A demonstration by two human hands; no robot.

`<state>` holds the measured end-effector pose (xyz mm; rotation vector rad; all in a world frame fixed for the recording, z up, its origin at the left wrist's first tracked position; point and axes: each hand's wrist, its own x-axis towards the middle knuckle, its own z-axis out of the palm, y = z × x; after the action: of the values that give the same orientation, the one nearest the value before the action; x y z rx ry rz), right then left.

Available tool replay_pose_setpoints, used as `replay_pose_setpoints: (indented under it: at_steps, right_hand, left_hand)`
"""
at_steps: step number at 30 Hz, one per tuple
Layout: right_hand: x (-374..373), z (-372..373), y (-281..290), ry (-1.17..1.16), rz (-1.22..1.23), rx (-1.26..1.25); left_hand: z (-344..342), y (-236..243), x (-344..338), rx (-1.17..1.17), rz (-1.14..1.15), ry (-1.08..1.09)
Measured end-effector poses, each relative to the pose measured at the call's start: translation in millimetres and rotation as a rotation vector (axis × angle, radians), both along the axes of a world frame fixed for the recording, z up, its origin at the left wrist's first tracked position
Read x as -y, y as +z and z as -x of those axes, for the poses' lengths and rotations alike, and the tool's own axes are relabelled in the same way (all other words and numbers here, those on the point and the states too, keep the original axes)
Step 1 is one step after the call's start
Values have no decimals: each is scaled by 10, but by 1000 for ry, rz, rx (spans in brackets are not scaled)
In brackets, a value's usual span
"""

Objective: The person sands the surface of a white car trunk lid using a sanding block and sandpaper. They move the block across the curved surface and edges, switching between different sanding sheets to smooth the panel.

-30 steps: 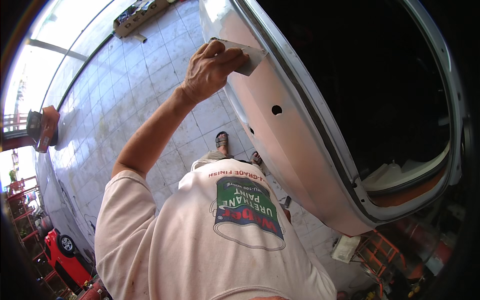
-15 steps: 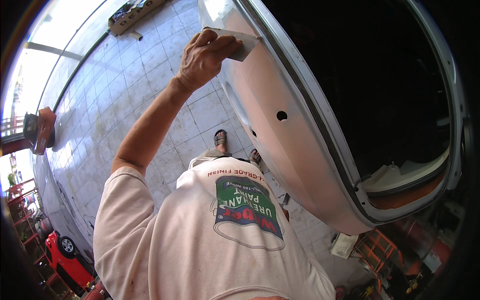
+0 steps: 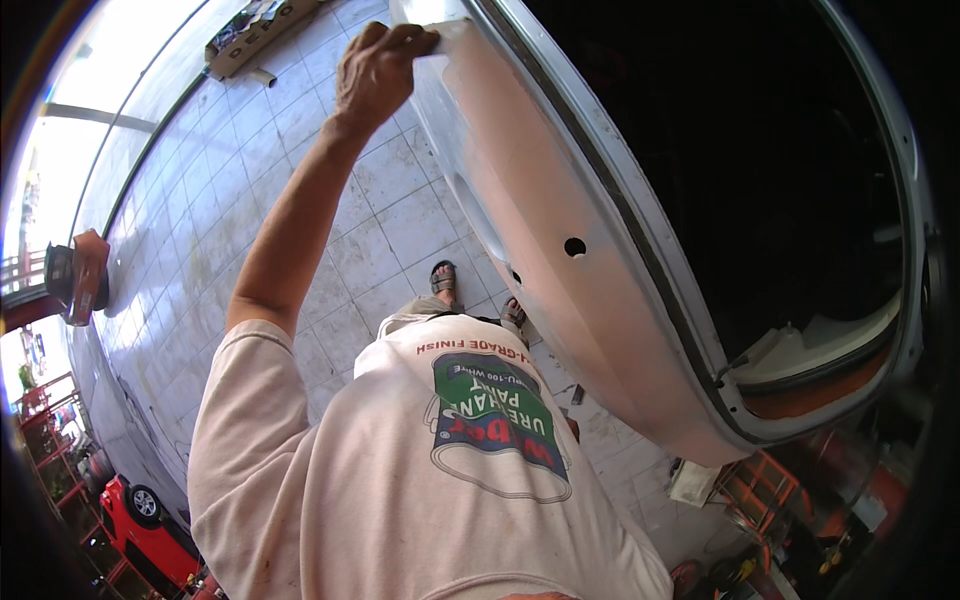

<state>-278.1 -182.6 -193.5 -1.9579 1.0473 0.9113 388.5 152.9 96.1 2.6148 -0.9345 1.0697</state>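
My left hand (image 3: 376, 85) is stretched far ahead, fingers pinched together at the upper end of a vehicle body panel (image 3: 545, 200). Between the fingertips is a thin flat spreader (image 3: 450, 32), now hard to make out against the pale surface. It appears to be at or close to the panel; contact is not certain. Pinkish, smooth-looking coating covers much of the panel, with grey-white patches toward its far end. A round dark hole (image 3: 575, 247) and a smaller hole at the left edge pierce it. My right hand is out of sight.
Right of the panel is a dark window opening (image 3: 780, 180) with a grey frame. My sandalled feet (image 3: 444, 278) stand on the tiled floor (image 3: 380, 200). A cardboard box (image 3: 255, 35) lies far left; an orange metal frame (image 3: 765, 490) stands near right. A red car (image 3: 150, 525) shows lower left.
My left hand has moved farther away and slightly left, along the panel's far end. The spreader's broad grey face, plain before, is hardly visible now. The view has shifted slightly.
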Motion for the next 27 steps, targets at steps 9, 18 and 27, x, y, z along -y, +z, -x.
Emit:
replay_pose_setpoints:
  at_steps: [9, 18, 27]
  right_hand:
    - [-396, -346, 499, 260, 36, 86]
    - [-1081, -2611, 3013, 239, -74, 839]
    - [-1782, -3710, 2877, -588, -1380, 972]
  left_hand:
    - [276, -143, -1262, -930, 959, 225]
    - [1384, -627, -1294, -1497, 1446, -422]
    - [1732, -733, -1087, -1440, 1028, -245]
